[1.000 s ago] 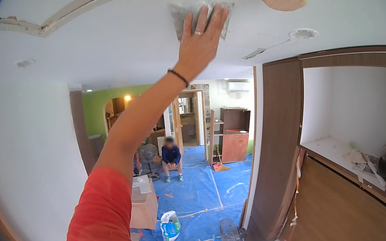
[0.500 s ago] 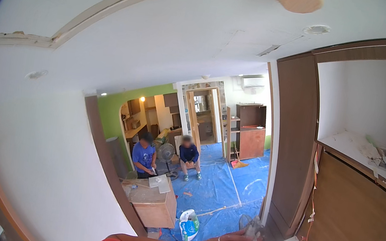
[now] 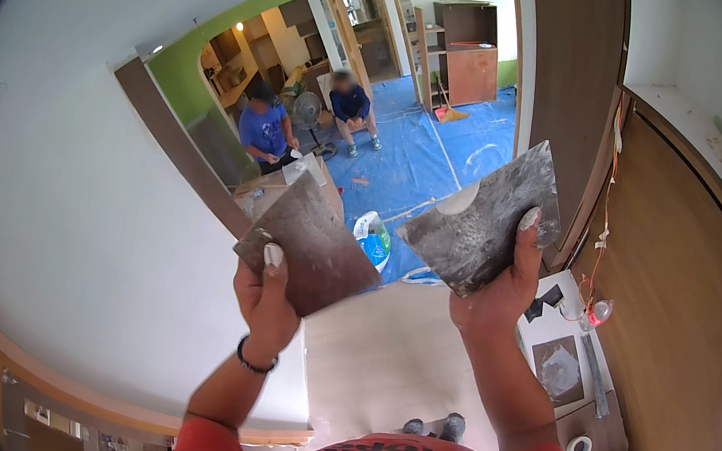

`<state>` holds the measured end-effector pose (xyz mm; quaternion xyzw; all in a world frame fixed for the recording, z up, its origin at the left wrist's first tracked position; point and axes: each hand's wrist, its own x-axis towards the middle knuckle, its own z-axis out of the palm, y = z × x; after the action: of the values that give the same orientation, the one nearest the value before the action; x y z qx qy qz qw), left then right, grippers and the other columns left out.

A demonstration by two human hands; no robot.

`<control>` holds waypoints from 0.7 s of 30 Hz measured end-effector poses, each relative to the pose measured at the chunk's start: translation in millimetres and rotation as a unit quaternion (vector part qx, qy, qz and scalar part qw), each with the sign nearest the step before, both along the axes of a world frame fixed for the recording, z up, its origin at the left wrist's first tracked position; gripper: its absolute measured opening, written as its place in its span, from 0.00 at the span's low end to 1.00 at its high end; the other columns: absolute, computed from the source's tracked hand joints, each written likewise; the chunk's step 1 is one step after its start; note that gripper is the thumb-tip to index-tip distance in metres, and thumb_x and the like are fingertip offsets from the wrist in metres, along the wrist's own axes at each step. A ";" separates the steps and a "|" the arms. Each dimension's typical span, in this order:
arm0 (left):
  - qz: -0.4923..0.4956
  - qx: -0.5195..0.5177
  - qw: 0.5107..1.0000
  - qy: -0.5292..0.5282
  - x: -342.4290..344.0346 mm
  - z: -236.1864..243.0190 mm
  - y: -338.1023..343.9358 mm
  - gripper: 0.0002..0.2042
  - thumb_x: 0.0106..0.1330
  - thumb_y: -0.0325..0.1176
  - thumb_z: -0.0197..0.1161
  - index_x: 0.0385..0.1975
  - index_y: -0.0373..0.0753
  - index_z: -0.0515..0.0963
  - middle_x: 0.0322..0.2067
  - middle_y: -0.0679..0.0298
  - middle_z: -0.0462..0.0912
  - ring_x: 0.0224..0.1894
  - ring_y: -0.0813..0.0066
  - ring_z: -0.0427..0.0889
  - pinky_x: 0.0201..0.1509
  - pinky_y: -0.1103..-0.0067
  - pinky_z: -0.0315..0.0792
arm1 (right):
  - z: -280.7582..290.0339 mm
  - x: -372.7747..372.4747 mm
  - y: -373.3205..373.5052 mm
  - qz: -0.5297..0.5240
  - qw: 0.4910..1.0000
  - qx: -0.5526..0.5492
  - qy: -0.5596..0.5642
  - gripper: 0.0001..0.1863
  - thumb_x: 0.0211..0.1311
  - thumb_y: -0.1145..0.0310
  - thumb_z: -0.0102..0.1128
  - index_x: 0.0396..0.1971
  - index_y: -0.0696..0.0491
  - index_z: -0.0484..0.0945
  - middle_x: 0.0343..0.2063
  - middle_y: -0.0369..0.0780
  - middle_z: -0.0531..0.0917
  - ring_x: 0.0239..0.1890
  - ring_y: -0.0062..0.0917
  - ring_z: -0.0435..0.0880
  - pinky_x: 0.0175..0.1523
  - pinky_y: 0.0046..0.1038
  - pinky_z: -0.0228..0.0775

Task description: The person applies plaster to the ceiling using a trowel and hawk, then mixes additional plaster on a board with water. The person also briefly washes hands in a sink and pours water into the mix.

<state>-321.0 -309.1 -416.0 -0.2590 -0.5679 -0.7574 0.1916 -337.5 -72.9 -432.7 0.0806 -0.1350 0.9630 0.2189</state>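
Note:
My left hand (image 3: 268, 305) is closed on a dark flat rectangular plate (image 3: 321, 243), its thumb lying on the upper face and its fingers underneath. A second plate, grey and smeared with whitish filler (image 3: 497, 222), is gripped the same way by my right hand (image 3: 505, 289). A pale rounded patch (image 3: 458, 200) shows at this plate's far left edge; whether it is a lump of filler cannot be made out. Both plates are tilted and held up in front of me, with a gap between them. White residue coats both thumbs.
Right of me, a white board (image 3: 564, 335) carries another smeared square plate (image 3: 560, 367), near a tape roll (image 3: 578, 447) and clear bottle (image 3: 595, 315). Wires hang beside a brown panel (image 3: 686, 302). Two people sit or stand beyond, near a fan (image 3: 306, 110) and blue floor sheeting (image 3: 409, 153).
My view has tipped downward from the ceiling. My hands were together around a grey smeared object at the lower right; now they are apart, each holding a plate.

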 end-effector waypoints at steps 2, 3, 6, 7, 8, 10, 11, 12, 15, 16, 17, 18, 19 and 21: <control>0.067 0.060 0.993 -0.077 16.5 -4.8 14.9 0.21 0.74 0.29 0.53 0.64 0.28 0.68 0.58 0.51 0.78 0.57 0.62 0.80 0.61 0.69 0.76 | -3.9 -0.3 -11.5 -0.044 0.999 -0.020 -0.025 0.23 0.76 0.56 0.54 0.61 0.54 0.70 0.57 0.41 0.78 0.58 0.32 0.79 0.61 0.39 0.76; 0.049 0.052 0.994 -0.077 23.6 -5.6 18.2 0.19 0.75 0.29 0.54 0.62 0.29 0.70 0.55 0.56 0.79 0.55 0.69 0.80 0.58 0.73 0.75 | -3.7 2.1 -20.0 -0.053 0.997 -0.031 -0.050 0.22 0.77 0.56 0.54 0.61 0.55 0.70 0.56 0.41 0.78 0.58 0.32 0.79 0.61 0.40 0.76; 0.038 -0.009 0.996 -0.077 28.7 -9.0 17.1 0.15 0.75 0.29 0.57 0.58 0.30 0.74 0.46 0.64 0.82 0.46 0.82 0.78 0.49 0.82 0.73 | -12.4 9.0 -35.8 -0.079 0.995 -0.036 -0.055 0.21 0.76 0.57 0.56 0.60 0.54 0.70 0.56 0.41 0.77 0.58 0.32 0.79 0.62 0.42 0.75; 0.041 -0.034 0.996 -0.077 27.5 -8.9 16.9 0.15 0.74 0.29 0.58 0.56 0.30 0.75 0.44 0.66 0.82 0.43 0.85 0.77 0.47 0.84 0.71 | -17.1 11.3 -39.5 -0.087 0.995 -0.032 -0.045 0.21 0.76 0.58 0.56 0.60 0.54 0.70 0.57 0.42 0.76 0.58 0.32 0.79 0.62 0.42 0.75; 0.051 -0.043 0.995 -0.070 22.9 -7.5 19.0 0.14 0.74 0.29 0.58 0.55 0.30 0.75 0.42 0.68 0.82 0.41 0.86 0.75 0.45 0.85 0.70 | -21.0 12.1 -41.6 -0.101 0.994 0.027 -0.025 0.20 0.76 0.59 0.57 0.59 0.54 0.71 0.55 0.41 0.77 0.56 0.29 0.79 0.61 0.39 0.75; 0.069 -0.067 0.994 -0.047 9.3 0.8 25.4 0.13 0.74 0.30 0.59 0.53 0.30 0.77 0.39 0.71 0.81 0.38 0.90 0.72 0.41 0.87 0.66 | -20.5 14.6 -40.1 -0.118 0.978 0.174 -0.001 0.18 0.76 0.60 0.57 0.56 0.55 0.74 0.50 0.39 0.80 0.52 0.24 0.79 0.57 0.34 0.75; 0.053 -0.050 0.996 -0.054 2.7 0.9 26.1 0.12 0.75 0.28 0.57 0.53 0.30 0.77 0.41 0.69 0.82 0.41 0.87 0.75 0.46 0.85 0.69 | -18.7 18.8 -38.1 -0.124 0.956 0.264 -0.001 0.16 0.76 0.60 0.56 0.54 0.56 0.75 0.47 0.37 0.81 0.50 0.22 0.79 0.55 0.31 0.74; 0.055 -0.031 0.996 -0.065 2.0 3.2 26.9 0.12 0.75 0.28 0.57 0.53 0.30 0.77 0.42 0.68 0.83 0.42 0.86 0.75 0.47 0.84 0.69 | -9.8 26.4 -31.2 -0.109 0.918 0.382 -0.022 0.15 0.77 0.61 0.56 0.52 0.56 0.77 0.44 0.36 0.82 0.46 0.19 0.78 0.53 0.28 0.73; 0.050 0.033 0.994 -0.089 -10.2 34.5 36.1 0.12 0.75 0.26 0.56 0.54 0.30 0.77 0.49 0.62 0.83 0.48 0.79 0.78 0.57 0.77 0.71 | 9.0 38.6 -7.7 -0.085 0.819 0.566 -0.045 0.16 0.78 0.61 0.54 0.46 0.59 0.81 0.33 0.30 0.82 0.37 0.13 0.73 0.44 0.21 0.68; 0.055 0.049 0.997 -0.031 -13.4 47.0 41.7 0.14 0.74 0.26 0.56 0.57 0.30 0.75 0.51 0.61 0.81 0.51 0.76 0.78 0.59 0.75 0.71 | -4.0 38.3 3.9 -0.100 0.842 0.527 -0.060 0.17 0.77 0.62 0.54 0.48 0.61 0.80 0.35 0.34 0.83 0.39 0.16 0.75 0.46 0.24 0.70; 0.054 0.067 0.996 0.027 -16.5 58.9 48.5 0.16 0.74 0.26 0.56 0.59 0.31 0.73 0.54 0.59 0.80 0.54 0.73 0.78 0.61 0.73 0.72 | -24.0 37.0 15.8 -0.114 0.863 0.487 -0.075 0.18 0.77 0.62 0.53 0.50 0.63 0.79 0.37 0.38 0.85 0.40 0.18 0.77 0.49 0.27 0.71; 0.045 0.089 0.992 0.077 -22.0 71.1 59.6 0.17 0.74 0.26 0.56 0.61 0.31 0.71 0.56 0.58 0.78 0.57 0.70 0.78 0.62 0.71 0.72 | -45.7 37.0 32.1 -0.149 0.872 0.457 -0.091 0.18 0.77 0.62 0.54 0.49 0.63 0.79 0.37 0.38 0.84 0.40 0.18 0.77 0.48 0.27 0.71; 0.062 0.060 0.974 0.207 -18.4 90.7 67.7 0.17 0.73 0.23 0.57 0.60 0.33 0.73 0.56 0.58 0.78 0.56 0.71 0.78 0.63 0.70 0.72 | -61.6 37.4 40.9 -0.165 0.886 0.421 -0.101 0.18 0.77 0.62 0.54 0.49 0.63 0.80 0.37 0.37 0.84 0.40 0.18 0.77 0.47 0.26 0.71; 0.255 -0.124 0.843 0.458 -29.2 136.2 89.1 0.19 0.69 0.19 0.58 0.60 0.33 0.74 0.55 0.56 0.78 0.55 0.69 0.79 0.61 0.69 0.73 | -74.6 50.7 56.9 -0.229 0.864 0.417 -0.163 0.17 0.77 0.62 0.55 0.49 0.63 0.80 0.37 0.36 0.84 0.39 0.18 0.77 0.47 0.25 0.71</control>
<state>-350.2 -220.0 -279.8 -0.4443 -0.5508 -0.4002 0.5823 -286.8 -16.1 -507.3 -0.0269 -0.5725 0.7390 0.3540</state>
